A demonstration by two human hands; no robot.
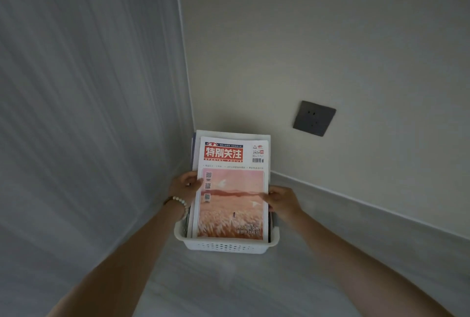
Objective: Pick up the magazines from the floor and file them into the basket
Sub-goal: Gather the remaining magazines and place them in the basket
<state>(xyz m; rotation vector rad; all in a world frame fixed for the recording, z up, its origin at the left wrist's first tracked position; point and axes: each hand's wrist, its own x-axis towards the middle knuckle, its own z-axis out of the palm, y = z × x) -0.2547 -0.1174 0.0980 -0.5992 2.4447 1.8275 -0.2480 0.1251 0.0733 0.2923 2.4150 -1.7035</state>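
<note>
Several magazines [230, 135] stand upright in a white perforated basket [226, 246], and the front magazine [231, 205] faces the camera. Its red masthead reads "特别关注" with "SPECIAL FOCUS" beneath. At the top right are "2024", a red "11" and a barcode. The cover picture is pink and orange, a field of reeds with white birds. Three square codes run down its left side, and white characters near the bottom right are too small to read.

The left hand [184, 187] grips the front magazine at its left edge, thumb lying over the cover. The right hand [282, 201] pinches the right edge, fingertips on the cover. Both hold it at about mid-height, its lower end down inside the basket. A beaded bracelet [181, 202] circles the left wrist.

The basket sits on a pale grey floor [229, 288] in the corner of the room. A streaked grey panel [89, 113] rises on the left and a cream wall [318, 37] on the right. A dark grey wall socket [314, 118] is set in that wall above a pale baseboard [356, 196].
</note>
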